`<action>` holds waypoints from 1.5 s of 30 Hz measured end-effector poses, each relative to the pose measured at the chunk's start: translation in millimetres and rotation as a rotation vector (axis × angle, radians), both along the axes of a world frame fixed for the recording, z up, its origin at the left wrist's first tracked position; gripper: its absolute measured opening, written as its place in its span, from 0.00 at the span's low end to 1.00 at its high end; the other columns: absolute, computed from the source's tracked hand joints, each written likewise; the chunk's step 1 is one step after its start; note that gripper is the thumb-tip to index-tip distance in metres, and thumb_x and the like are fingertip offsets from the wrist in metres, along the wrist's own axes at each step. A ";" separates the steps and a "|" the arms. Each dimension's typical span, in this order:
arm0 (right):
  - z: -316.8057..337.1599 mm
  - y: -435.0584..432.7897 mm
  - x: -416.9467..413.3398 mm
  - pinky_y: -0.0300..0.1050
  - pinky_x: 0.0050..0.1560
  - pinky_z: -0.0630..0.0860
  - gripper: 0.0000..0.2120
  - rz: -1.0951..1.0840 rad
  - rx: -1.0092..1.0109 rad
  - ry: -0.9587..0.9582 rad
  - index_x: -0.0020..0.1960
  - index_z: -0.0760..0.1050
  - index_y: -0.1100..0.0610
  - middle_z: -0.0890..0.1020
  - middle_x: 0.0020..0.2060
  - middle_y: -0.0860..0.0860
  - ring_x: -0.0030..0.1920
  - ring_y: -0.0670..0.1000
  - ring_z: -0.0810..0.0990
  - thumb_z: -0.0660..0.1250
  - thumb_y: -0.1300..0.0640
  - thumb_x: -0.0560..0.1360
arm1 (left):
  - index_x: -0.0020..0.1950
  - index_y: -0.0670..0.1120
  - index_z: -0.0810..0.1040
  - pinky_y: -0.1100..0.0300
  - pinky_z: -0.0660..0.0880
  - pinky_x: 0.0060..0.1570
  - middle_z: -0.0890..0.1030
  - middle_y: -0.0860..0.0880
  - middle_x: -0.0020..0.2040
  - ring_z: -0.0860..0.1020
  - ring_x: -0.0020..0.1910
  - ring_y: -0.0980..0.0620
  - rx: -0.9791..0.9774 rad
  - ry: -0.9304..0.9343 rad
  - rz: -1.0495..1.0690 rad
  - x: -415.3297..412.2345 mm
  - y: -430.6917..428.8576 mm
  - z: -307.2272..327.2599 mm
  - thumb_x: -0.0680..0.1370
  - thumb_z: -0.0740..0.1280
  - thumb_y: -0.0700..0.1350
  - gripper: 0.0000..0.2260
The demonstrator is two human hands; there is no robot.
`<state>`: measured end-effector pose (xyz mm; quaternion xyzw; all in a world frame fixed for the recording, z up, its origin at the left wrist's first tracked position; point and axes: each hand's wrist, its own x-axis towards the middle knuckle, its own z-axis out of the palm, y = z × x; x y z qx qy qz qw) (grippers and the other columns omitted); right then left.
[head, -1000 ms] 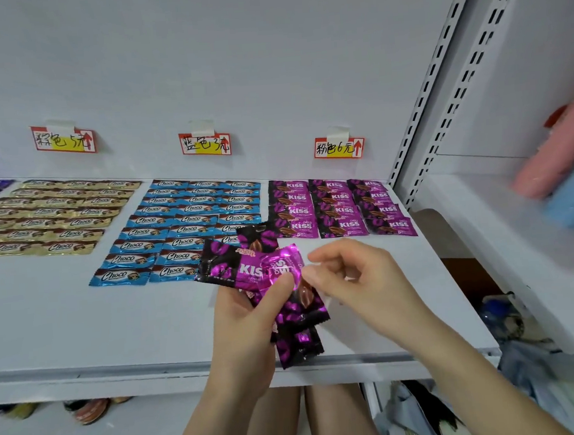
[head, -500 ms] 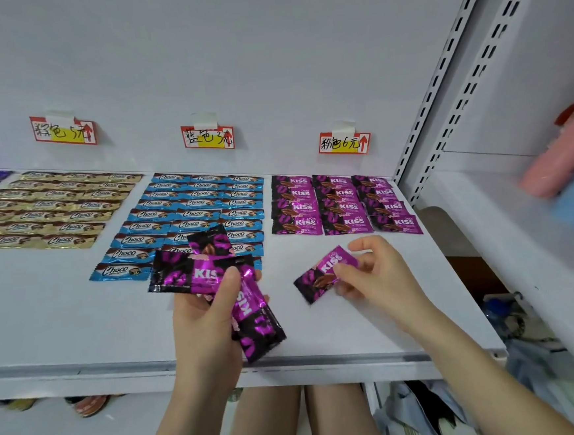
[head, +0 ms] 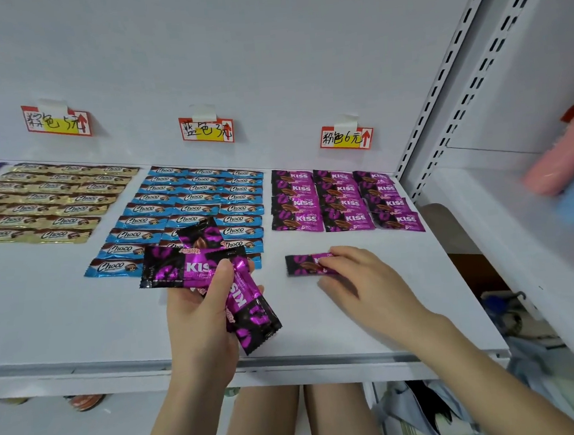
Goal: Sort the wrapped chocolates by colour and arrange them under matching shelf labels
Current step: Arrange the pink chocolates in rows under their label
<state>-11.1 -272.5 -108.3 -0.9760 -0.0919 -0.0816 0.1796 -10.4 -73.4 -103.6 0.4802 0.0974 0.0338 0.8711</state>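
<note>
1. Where half a second ago the right hand (head: 362, 280) pinched a single packet (head: 301, 265) in the air, that packet now lies flat on the shelf (head: 46, 322). The hand is spread palm-down, its fingertips pressing on the packet's right end.
2. A second ago both hands met at the bunch (head: 207, 268); now they are well apart.
3. The left hand (head: 200, 313) still grips the bunch of pink-and-black packets, thumb across the front. It has moved left and now sits over the near corner of the blue rows (head: 192, 204).
4. The single packet lies in front of the pink rows (head: 339, 199), apart from them and below their left column. It is to the right of the left hand.
5. The pink packets read "KISS", some with a small "CHOCO" above.
6. The blue rows and the gold rows (head: 47, 201) both read "Choco".
7. Three handwritten red-and-yellow labels with red arrows are stuck to the back wall.
   - The pink label (head: 346, 138), above the pink rows, reads "粉色6元".
   - The blue label (head: 206, 130), above the blue rows, reads "蓝色3元".
   - The gold label (head: 56, 121), above the gold rows, ends in "色5元"; I cannot tell its first character.
</note>
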 end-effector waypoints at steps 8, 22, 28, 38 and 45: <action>-1.0 16.7 23.5 0.44 0.59 0.67 0.18 -0.007 -0.063 -0.060 0.67 0.70 0.57 0.71 0.66 0.53 0.65 0.54 0.67 0.58 0.51 0.79 | 0.67 0.46 0.70 0.54 0.81 0.38 0.81 0.43 0.56 0.83 0.49 0.46 -0.001 0.014 0.011 1.4 5.9 -2.2 0.77 0.64 0.40 0.19; -8.4 16.3 27.7 0.42 0.63 0.62 0.17 0.034 -0.049 -0.066 0.66 0.71 0.56 0.70 0.67 0.54 0.66 0.53 0.67 0.56 0.52 0.80 | 0.67 0.45 0.69 0.55 0.81 0.37 0.81 0.41 0.57 0.82 0.50 0.44 -0.005 0.019 -0.001 3.9 1.2 -3.3 0.76 0.64 0.40 0.19; -10.9 15.7 28.5 0.41 0.68 0.56 0.19 0.037 -0.058 -0.038 0.69 0.67 0.53 0.65 0.71 0.52 0.71 0.51 0.60 0.53 0.50 0.81 | 0.66 0.45 0.70 0.54 0.82 0.37 0.81 0.41 0.56 0.81 0.51 0.42 -0.014 0.026 -0.008 3.4 0.5 -3.6 0.76 0.64 0.40 0.18; -11.2 15.0 28.5 0.40 0.68 0.55 0.19 0.042 -0.054 -0.036 0.70 0.66 0.53 0.64 0.72 0.52 0.71 0.51 0.60 0.52 0.50 0.81 | 0.62 0.49 0.72 0.56 0.81 0.34 0.82 0.43 0.54 0.83 0.45 0.47 -0.018 0.010 0.013 1.6 -3.6 0.4 0.77 0.64 0.40 0.14; 9.5 24.6 6.4 0.33 0.56 0.67 0.10 0.005 0.419 -0.130 0.56 0.77 0.58 0.77 0.56 0.49 0.58 0.45 0.74 0.62 0.57 0.77 | 0.55 0.53 0.74 0.58 0.80 0.34 0.85 0.51 0.46 0.84 0.45 0.50 -0.125 -0.004 0.034 -1.0 -15.1 12.3 0.78 0.62 0.40 0.09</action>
